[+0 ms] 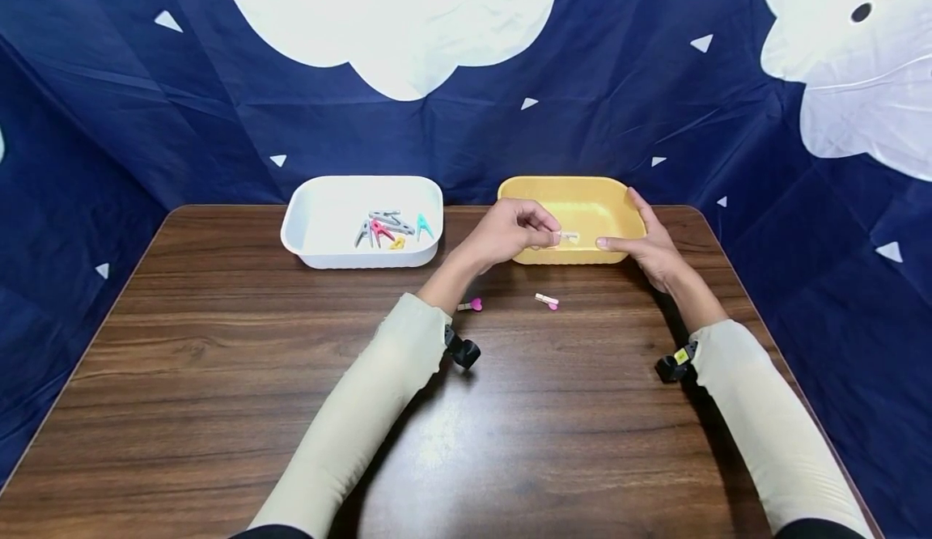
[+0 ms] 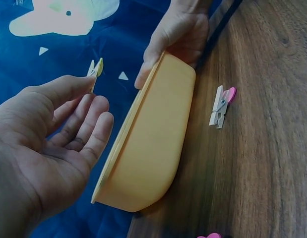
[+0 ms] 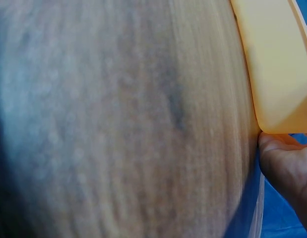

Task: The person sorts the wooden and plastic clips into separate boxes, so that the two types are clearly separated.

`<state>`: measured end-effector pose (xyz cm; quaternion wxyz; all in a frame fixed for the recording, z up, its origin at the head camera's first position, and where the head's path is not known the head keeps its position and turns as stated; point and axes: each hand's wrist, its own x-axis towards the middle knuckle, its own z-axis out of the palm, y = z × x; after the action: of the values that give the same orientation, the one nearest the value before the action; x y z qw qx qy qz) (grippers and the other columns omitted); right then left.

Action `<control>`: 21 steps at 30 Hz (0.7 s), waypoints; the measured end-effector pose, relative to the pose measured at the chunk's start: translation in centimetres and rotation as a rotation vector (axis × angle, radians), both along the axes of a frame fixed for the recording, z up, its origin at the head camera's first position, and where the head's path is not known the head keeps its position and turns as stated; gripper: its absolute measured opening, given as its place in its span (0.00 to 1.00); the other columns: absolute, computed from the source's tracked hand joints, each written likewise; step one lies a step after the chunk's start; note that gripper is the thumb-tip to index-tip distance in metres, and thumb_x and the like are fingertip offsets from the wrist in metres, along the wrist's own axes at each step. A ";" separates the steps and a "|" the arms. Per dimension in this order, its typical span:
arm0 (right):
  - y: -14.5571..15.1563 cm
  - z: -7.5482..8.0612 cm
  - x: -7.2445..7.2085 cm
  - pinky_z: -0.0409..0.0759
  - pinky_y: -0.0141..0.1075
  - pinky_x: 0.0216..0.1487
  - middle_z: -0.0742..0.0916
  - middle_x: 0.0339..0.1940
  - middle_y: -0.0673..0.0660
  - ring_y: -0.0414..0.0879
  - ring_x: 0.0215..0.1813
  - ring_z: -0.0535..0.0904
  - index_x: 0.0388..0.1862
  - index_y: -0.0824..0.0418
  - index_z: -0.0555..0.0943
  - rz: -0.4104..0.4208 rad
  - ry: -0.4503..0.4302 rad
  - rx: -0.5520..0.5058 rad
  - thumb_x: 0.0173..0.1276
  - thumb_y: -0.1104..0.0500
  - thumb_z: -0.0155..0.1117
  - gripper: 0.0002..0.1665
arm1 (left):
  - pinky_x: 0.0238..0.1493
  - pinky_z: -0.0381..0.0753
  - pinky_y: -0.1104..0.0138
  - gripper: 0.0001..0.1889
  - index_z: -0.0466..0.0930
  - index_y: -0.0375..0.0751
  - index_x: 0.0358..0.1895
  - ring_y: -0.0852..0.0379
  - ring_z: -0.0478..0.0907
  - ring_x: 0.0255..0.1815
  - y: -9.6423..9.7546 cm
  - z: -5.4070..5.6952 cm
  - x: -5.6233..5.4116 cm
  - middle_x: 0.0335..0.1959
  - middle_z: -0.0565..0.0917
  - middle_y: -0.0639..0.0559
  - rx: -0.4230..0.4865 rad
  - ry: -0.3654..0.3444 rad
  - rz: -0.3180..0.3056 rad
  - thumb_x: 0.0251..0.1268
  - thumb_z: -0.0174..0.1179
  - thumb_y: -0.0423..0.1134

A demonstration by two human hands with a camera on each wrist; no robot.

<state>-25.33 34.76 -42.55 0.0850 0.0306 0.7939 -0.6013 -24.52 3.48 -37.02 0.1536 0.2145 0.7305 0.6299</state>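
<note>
My left hand (image 1: 510, 231) pinches a small wooden clothespin (image 2: 96, 74) with a yellow piece on one side, between thumb and fingertips. In the head view this hand is over the near left part of a yellow plastic basin (image 1: 531, 256). My right hand (image 1: 657, 254) grips the basin's right end, thumb across the near corner and a finger along the far side. Two more wooden clothespins with pink hearts lie on the table in front of the basin: one clothespin (image 1: 547, 301) near its middle, the other clothespin (image 1: 471, 305) beside my left wrist, partly hidden by the arm.
A white basin (image 1: 306, 235) stands to the left of the yellow one, holding several grey, pink, teal and yellow plastic clips (image 1: 393, 222). Both stand at the back edge of the wooden table (image 1: 218, 377), against a dark blue curtain (image 1: 240, 118) with white shapes.
</note>
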 end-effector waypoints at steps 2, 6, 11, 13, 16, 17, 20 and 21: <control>0.0 0.0 0.0 0.57 0.36 0.93 0.44 0.99 0.46 0.47 0.97 0.49 0.98 0.37 0.39 0.000 -0.001 0.000 0.72 0.65 0.81 0.75 | 0.51 0.89 0.55 0.05 0.93 0.33 0.46 0.60 0.83 0.37 0.0 0.0 0.0 0.35 0.87 0.52 0.001 -0.003 0.020 0.72 0.76 0.28; 0.0 0.0 0.0 0.54 0.38 0.95 0.44 0.99 0.46 0.48 0.97 0.48 0.98 0.37 0.38 0.002 -0.001 -0.003 0.72 0.66 0.81 0.76 | 0.50 0.87 0.59 0.04 0.93 0.33 0.45 0.60 0.82 0.37 0.1 0.1 -0.1 0.35 0.87 0.53 0.007 -0.003 0.059 0.72 0.76 0.29; 0.0 -0.2 -0.1 0.53 0.39 0.96 0.44 0.99 0.46 0.48 0.97 0.48 0.98 0.37 0.38 0.004 -0.001 -0.002 0.72 0.65 0.81 0.76 | 0.46 0.86 0.65 0.04 0.92 0.32 0.45 0.60 0.82 0.37 0.2 0.0 -0.3 0.34 0.87 0.53 0.024 -0.002 0.079 0.72 0.75 0.28; 0.0 -0.2 -0.1 0.53 0.39 0.96 0.44 0.99 0.46 0.48 0.97 0.48 0.98 0.38 0.38 0.002 -0.001 -0.001 0.71 0.65 0.82 0.76 | 0.47 0.87 0.64 0.05 0.92 0.31 0.45 0.60 0.82 0.36 0.2 0.0 -0.4 0.34 0.87 0.53 0.029 -0.007 0.083 0.71 0.75 0.28; 0.0 -0.2 -0.1 0.53 0.39 0.95 0.44 0.99 0.46 0.48 0.97 0.48 0.98 0.37 0.39 0.000 0.001 0.002 0.71 0.65 0.82 0.76 | 0.52 0.90 0.54 0.05 0.91 0.30 0.46 0.61 0.83 0.36 0.4 0.1 -0.5 0.34 0.87 0.53 0.035 -0.021 0.085 0.72 0.74 0.27; 0.0 -0.2 -0.1 0.54 0.39 0.95 0.44 0.99 0.46 0.48 0.97 0.49 0.98 0.37 0.39 -0.001 0.002 0.000 0.71 0.65 0.81 0.76 | 0.54 0.90 0.51 0.05 0.91 0.30 0.46 0.61 0.83 0.36 0.4 0.1 -0.6 0.34 0.87 0.53 0.037 -0.024 0.085 0.72 0.73 0.26; 0.0 -0.1 -0.1 0.55 0.39 0.95 0.44 0.99 0.46 0.48 0.97 0.49 0.98 0.37 0.40 -0.002 0.007 -0.003 0.71 0.66 0.81 0.75 | 0.60 0.89 0.42 0.06 0.91 0.28 0.47 0.61 0.83 0.36 0.5 0.1 -0.7 0.33 0.87 0.52 0.045 -0.029 0.087 0.72 0.72 0.25; 0.0 -0.1 -0.1 0.56 0.39 0.95 0.44 0.99 0.46 0.48 0.97 0.49 0.98 0.38 0.40 -0.003 0.008 -0.004 0.71 0.66 0.81 0.75 | 0.60 0.88 0.40 0.06 0.91 0.27 0.47 0.61 0.83 0.35 0.5 0.1 -0.7 0.33 0.87 0.51 0.045 -0.028 0.089 0.72 0.72 0.25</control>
<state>-25.41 34.77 -42.67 0.0812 0.0291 0.7928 -0.6033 -25.24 3.97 -36.91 0.1310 0.1764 0.7226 0.6554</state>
